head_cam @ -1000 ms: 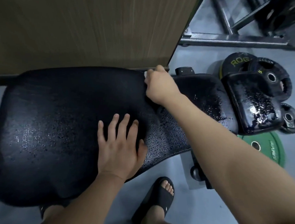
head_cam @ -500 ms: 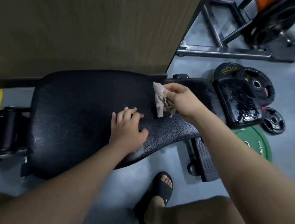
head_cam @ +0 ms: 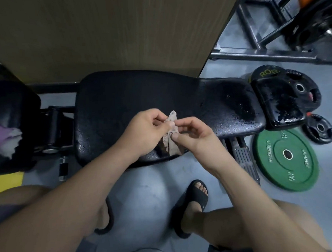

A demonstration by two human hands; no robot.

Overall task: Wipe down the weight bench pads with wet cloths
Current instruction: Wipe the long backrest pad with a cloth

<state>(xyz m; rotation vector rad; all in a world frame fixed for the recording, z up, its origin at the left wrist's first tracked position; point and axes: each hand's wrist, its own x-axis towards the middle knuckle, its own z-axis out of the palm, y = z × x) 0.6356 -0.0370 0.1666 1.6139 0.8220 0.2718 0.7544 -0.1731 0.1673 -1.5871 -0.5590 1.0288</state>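
No longer pressing the bench pad [head_cam: 131, 93]: lifting left hand [head_cam: 144, 130] to join right hand [head_cam: 196, 138], fingers [head_cam: 182, 123] of both pinching the cloth [head_cam: 171, 142] clear of it, probably refolding before wiping again.

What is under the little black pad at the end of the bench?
Black weight plates poke out from under the little pad. The pad covers the rest of them, so how many is unclear.

Small cloth [head_cam: 170, 146] over black bench pad [head_cam: 122, 101]
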